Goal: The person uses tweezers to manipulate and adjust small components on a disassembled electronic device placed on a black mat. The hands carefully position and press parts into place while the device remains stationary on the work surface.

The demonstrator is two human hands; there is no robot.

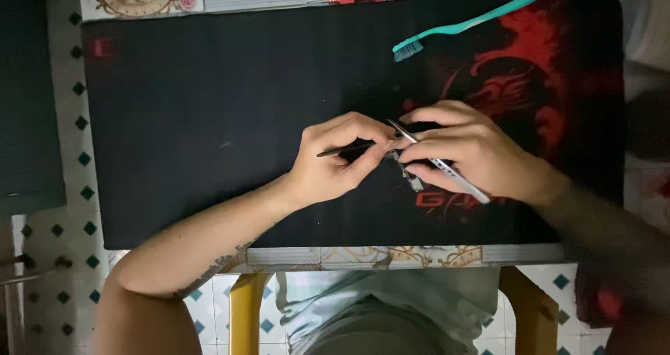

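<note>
Head view: we're pinching a thin dark probe in the left hand and silver tweezers in the right hand, fingers pressed together on both. A small circuit board is lying mid-frame on the black mat. We're keeping wrists planted and tips converging lightly. A teal toothbrush is sitting upper right.

Both hands pinched, fingertips together
</note>
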